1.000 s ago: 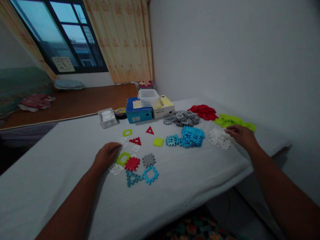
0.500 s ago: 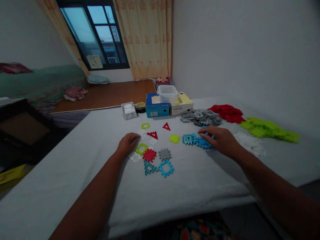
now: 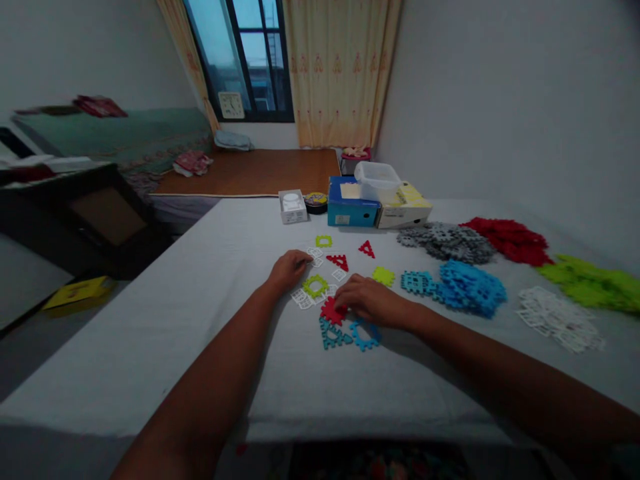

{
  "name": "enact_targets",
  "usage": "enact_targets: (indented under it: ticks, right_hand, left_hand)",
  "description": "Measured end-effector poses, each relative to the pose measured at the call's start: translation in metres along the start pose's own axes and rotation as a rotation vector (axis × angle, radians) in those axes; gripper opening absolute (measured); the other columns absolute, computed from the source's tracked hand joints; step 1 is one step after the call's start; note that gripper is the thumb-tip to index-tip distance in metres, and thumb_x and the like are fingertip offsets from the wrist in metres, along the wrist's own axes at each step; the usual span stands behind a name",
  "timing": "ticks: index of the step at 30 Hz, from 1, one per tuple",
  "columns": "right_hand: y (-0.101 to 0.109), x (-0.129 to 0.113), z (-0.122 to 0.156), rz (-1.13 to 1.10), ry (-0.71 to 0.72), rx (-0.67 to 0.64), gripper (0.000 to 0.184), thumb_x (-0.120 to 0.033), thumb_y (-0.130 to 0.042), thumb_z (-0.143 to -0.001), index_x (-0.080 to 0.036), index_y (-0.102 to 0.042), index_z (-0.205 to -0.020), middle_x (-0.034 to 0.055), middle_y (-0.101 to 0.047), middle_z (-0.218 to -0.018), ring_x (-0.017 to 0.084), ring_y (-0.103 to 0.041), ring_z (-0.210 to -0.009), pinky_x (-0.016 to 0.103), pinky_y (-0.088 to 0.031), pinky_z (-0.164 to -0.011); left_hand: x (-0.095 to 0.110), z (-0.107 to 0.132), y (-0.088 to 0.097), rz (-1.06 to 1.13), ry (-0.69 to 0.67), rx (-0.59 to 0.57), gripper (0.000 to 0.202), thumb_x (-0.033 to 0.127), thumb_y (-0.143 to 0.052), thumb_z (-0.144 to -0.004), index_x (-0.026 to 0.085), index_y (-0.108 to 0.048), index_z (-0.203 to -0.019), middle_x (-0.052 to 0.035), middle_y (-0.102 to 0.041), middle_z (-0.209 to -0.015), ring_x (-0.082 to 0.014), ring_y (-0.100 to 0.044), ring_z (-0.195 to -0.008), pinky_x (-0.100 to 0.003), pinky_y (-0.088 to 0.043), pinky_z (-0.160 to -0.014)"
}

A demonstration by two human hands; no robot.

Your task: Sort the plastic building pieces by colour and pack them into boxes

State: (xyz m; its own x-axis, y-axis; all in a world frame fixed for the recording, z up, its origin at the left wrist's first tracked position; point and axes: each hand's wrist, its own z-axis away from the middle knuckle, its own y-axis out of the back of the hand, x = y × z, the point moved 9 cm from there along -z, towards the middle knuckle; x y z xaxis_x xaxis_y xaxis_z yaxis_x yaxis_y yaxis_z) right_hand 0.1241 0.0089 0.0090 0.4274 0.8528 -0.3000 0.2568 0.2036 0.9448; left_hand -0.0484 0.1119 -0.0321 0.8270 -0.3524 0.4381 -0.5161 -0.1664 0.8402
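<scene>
**Both hands lying among loose puzzle tiles on the white desk**

The left hand is lying palm down on the desk. Its grip is slack, fingers loosely spread and closing on nothing. The fingertips are reaching to the small white tiles, just beside the green frame.

The right hand is resting close by, fingers bent down onto the red tile. It is touching the tile's edge, but whether the grip is pinching it cannot be told. The red tile is lying flat near the desk's front middle, between the green frame and the teal triangle, with the blue frame just beside.

Printing is showing on the blue box and the pale box, too small to read. A clear tub is sitting on top of them.

The tiles are looking flat and thin, with toothed, interlocking edges. Some are solid squares, others hollow frames or triangles. Sorted heaps are lying to the right: the blue pile, grey pile, red pile, green pile and white pile.
</scene>
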Motion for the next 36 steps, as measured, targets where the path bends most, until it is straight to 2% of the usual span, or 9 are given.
enact_targets:
  ticks: [4, 10, 15, 21, 26, 29, 31, 33, 36]
  right_hand:
    - [0.003, 0.03, -0.01, 0.042, -0.186, 0.067, 0.026, -0.014, -0.056, -0.091, -0.018, -0.068, -0.114, 0.0097, -0.069, -0.112, 0.022, -0.057, -0.106, 0.034, -0.044, -0.091]
    - [-0.012, 0.03, -0.031, 0.155, -0.238, -0.075, 0.026, -0.028, -0.066, -0.087, -0.019, -0.067, -0.112, 0.0116, -0.065, -0.114, 0.026, -0.058, -0.109, 0.033, -0.045, -0.084]
    - [-0.01, 0.04, -0.026, 0.099, -0.372, -0.084, 0.021, -0.028, -0.068, -0.084, -0.021, -0.066, -0.103, 0.0067, -0.068, -0.109, 0.022, -0.062, -0.1, 0.028, -0.043, -0.076]
    - [-0.011, 0.055, -0.019, 0.066, -0.435, -0.05, 0.036, -0.032, -0.072, -0.079, -0.02, -0.063, -0.111, 0.007, -0.068, -0.111, 0.021, -0.062, -0.095, 0.027, -0.041, -0.072]
    - [0.008, 0.053, -0.011, 0.015, -0.419, 0.03, 0.021, -0.025, -0.072, -0.079, -0.022, -0.071, -0.1, 0.0037, -0.07, -0.097, 0.018, -0.063, -0.087, 0.026, -0.041, -0.071]
    - [0.046, 0.053, 0.018, -0.024, -0.393, 0.216, 0.008, -0.026, -0.068, -0.084, -0.022, -0.073, -0.089, 0.0032, -0.07, -0.091, 0.016, -0.063, -0.081, 0.026, -0.043, -0.071]
    - [0.076, 0.061, 0.056, -0.068, -0.401, 0.394, 0.011, -0.029, -0.065, -0.086, -0.022, -0.073, -0.088, 0.0037, -0.071, -0.093, 0.015, -0.063, -0.077, 0.026, -0.045, -0.07]
    - [0.103, 0.078, 0.11, -0.088, -0.476, 0.573, 0.017, -0.035, -0.063, -0.086, -0.022, -0.073, -0.09, 0.004, -0.072, -0.094, 0.016, -0.065, -0.078, 0.027, -0.047, -0.069]
    - [0.129, 0.113, 0.209, -0.034, -0.717, 0.797, 0.027, -0.046, -0.064, -0.082, -0.023, -0.074, -0.091, 0.0052, -0.074, -0.092, 0.022, -0.067, -0.083, 0.032, -0.05, -0.071]
  left_hand:
    - [0.002, 0.0, -0.001, -0.019, -0.004, -0.003, 0.033, 0.013, -0.051, -0.081, 0.023, -0.073, -0.104, -0.0025, -0.072, -0.11, -0.0193, -0.063, -0.106, -0.033, -0.049, -0.098]
    - [0.001, 0.0, 0.001, -0.028, -0.001, 0.007, 0.033, 0.011, -0.052, -0.081, 0.023, -0.073, -0.103, -0.0032, -0.072, -0.108, -0.0197, -0.063, -0.104, -0.033, -0.049, -0.096]
    - [0.0, 0.0, 0.0, -0.011, -0.009, 0.002, 0.033, 0.012, -0.051, -0.082, 0.022, -0.073, -0.104, -0.0039, -0.072, -0.109, -0.0198, -0.063, -0.105, -0.033, -0.048, -0.098]
    - [-0.003, 0.0, 0.003, 0.002, 0.032, 0.013, 0.033, 0.015, -0.051, -0.081, 0.024, -0.074, -0.103, -0.002, -0.073, -0.109, -0.0194, -0.064, -0.104, -0.033, -0.049, -0.098]
    - [-0.006, 0.0, 0.005, 0.005, 0.055, 0.024, 0.032, 0.015, -0.051, -0.081, 0.023, -0.073, -0.102, -0.0033, -0.072, -0.108, -0.02, -0.064, -0.105, -0.034, -0.049, -0.098]
    - [-0.007, 0.0, 0.005, 0.007, 0.049, 0.017, 0.032, 0.016, -0.05, -0.081, 0.022, -0.073, -0.102, -0.0041, -0.073, -0.107, -0.0204, -0.064, -0.105, -0.035, -0.048, -0.099]
    - [-0.008, -0.001, 0.005, 0.003, 0.047, 0.014, 0.033, 0.017, -0.049, -0.081, 0.02, -0.073, -0.102, -0.0054, -0.073, -0.108, -0.0213, -0.064, -0.105, -0.036, -0.049, -0.099]
    - [-0.008, -0.001, 0.005, 0.003, 0.045, 0.016, 0.033, 0.018, -0.049, -0.08, 0.02, -0.074, -0.102, -0.0059, -0.073, -0.108, -0.0221, -0.064, -0.105, -0.037, -0.049, -0.098]
    - [-0.008, -0.001, 0.006, 0.012, 0.041, 0.024, 0.032, 0.02, -0.05, -0.079, 0.022, -0.074, -0.1, -0.0047, -0.073, -0.107, -0.0221, -0.065, -0.105, -0.037, -0.05, -0.098]
